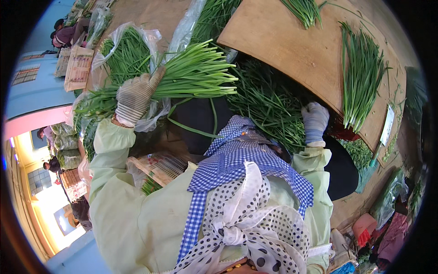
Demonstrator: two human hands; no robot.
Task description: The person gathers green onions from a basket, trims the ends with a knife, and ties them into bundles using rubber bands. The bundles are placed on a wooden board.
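My left hand (138, 96), in a ribbed, soiled glove, grips a thick bunch of garlic chives (195, 73). The pale cut ends point right, and the leaves trail left past my wrist. Two loose blades dangle below the bunch. My right hand (314, 121), in a grey-blue glove, is beside a heap of loose chives (270, 106) between my lap and the wooden board (280, 37). Its fingers are curled at the board's near edge; whether they hold anything is hidden. Another bunch of chives (362, 78) lies on the board near the right hand.
A knife (386, 126) with a green handle rests at the board's right edge. More chives (304, 12) lie at its far side. A plastic bag of chives (126, 54) stands beyond my left hand. A printed carton (164, 169) is by my left elbow. People sit far left.
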